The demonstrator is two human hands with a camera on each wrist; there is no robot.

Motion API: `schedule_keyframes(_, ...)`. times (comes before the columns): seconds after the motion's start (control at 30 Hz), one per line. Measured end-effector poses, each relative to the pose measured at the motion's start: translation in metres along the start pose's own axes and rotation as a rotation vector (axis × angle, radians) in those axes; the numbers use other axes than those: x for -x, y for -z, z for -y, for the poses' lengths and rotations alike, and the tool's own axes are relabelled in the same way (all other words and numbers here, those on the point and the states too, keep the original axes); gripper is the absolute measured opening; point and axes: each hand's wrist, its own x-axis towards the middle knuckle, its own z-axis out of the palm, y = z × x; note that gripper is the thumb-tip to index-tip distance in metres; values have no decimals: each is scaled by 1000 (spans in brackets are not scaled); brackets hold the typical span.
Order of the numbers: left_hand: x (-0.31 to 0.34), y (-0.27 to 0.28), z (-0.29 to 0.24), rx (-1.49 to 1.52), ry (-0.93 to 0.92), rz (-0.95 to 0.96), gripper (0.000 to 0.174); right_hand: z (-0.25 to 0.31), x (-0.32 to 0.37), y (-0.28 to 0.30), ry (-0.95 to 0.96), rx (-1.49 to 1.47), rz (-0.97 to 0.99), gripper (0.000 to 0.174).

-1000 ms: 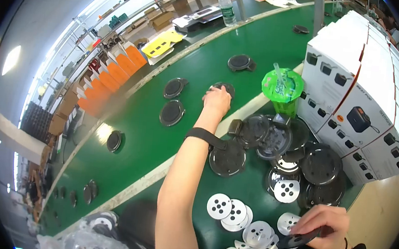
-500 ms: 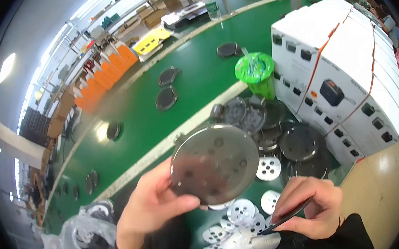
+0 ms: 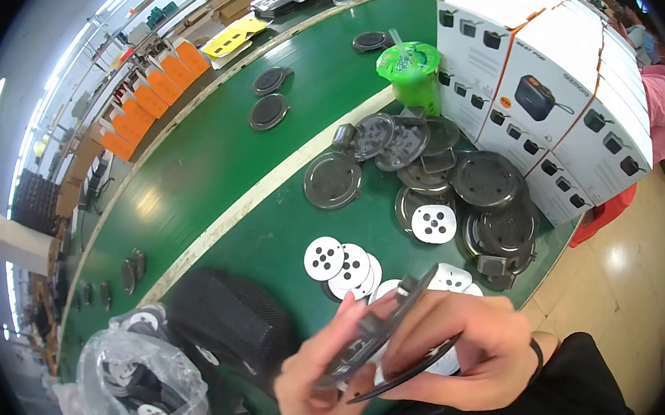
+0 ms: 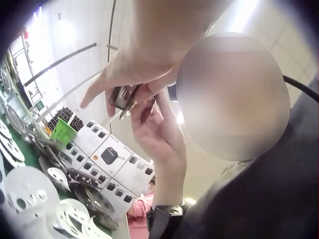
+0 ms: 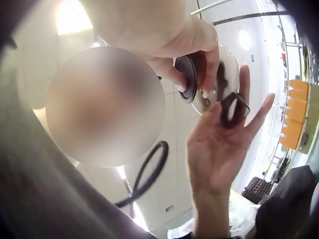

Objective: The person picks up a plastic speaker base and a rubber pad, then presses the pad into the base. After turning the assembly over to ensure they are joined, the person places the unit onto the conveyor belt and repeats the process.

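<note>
Before my chest, my left hand (image 3: 317,384) grips a smoky translucent round cover (image 3: 373,333) with a small tab on its side, tilted nearly edge-on. My right hand (image 3: 474,354) pinches a thin black disc (image 5: 187,79) close against the cover's inner face. In the right wrist view, the left hand (image 5: 217,147) supports the cover from its far side, its thumb and fingers at the tab. White discs with black holes (image 3: 324,259) lie on the green table below, partly hidden by the hands. Several similar dark covers (image 3: 487,180) are heaped beyond them.
White printed boxes (image 3: 543,99) are stacked at the back right, beside a green lidded cup (image 3: 411,76) with a straw. A clear plastic bag (image 3: 191,377) of parts and a black mesh-sided object (image 3: 232,317) sit at the left. More dark covers (image 3: 270,112) lie across the pale strip.
My left hand reached to the far surface, took a dark cover there and brought it back. The cover has turned edge-on and met the black disc, which the right hand has raised.
</note>
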Motion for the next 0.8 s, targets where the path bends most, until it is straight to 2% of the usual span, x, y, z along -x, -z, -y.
schedule_keyframes(0.07, 1, 14, 4, -157, -70, 91, 73, -4, -3, -4, 109, 134, 38, 19)
schedule_keyframes(0.13, 4, 32, 0, 0, 100, 172, 68, -6, -3, -2, 155, 135, 115, 19)
schedule_keyframes(0.17, 7, 35, 1, -92, 32, 200, 72, -7, -3, -1, 177, 134, 151, 19)
schedule_keyframes(0.23, 1, 22, -10, 117, 14, 294, 50, -7, -2, 0, 234, 176, 126, 20)
schedule_keyframes(0.27, -3, 15, -14, 223, 6, 339, 48, -8, 0, 1, 261, 197, 113, 21)
schedule_keyframes(0.3, -5, 12, -13, 181, -12, 348, 39, -9, 1, -1, 311, 348, 111, 23)
schedule_keyframes(0.37, 3, 13, -7, 119, -53, 255, 49, -14, 6, -3, 384, 446, 110, 22)
schedule_keyframes(0.43, 8, 11, -11, 185, -13, 217, 51, -8, 5, -5, 409, 529, 93, 27)
schedule_keyframes(0.47, 10, 10, -13, 218, 6, 196, 53, -4, 5, -3, 421, 546, 118, 23)
schedule_keyframes(0.5, 9, 21, -8, 277, -44, 295, 54, -1, 5, -1, 434, 562, 143, 19)
schedule_keyframes(0.53, 6, 24, -8, 382, 44, 362, 55, 2, 6, 0, 446, 578, 168, 15)
schedule_keyframes(0.57, 3, 26, -8, 481, 141, 420, 56, 5, 12, -7, 397, 581, 83, 14)
schedule_keyframes(0.63, -15, 17, -21, 755, 619, 456, 60, -3, 3, -19, 597, 625, -152, 18)
schedule_keyframes(0.73, -18, 29, 4, 780, 655, 785, 72, -16, 5, -19, 753, 688, -255, 21)
schedule_keyframes(0.8, -16, 33, -3, 802, 789, 752, 73, -10, 6, -19, 733, 705, -250, 21)
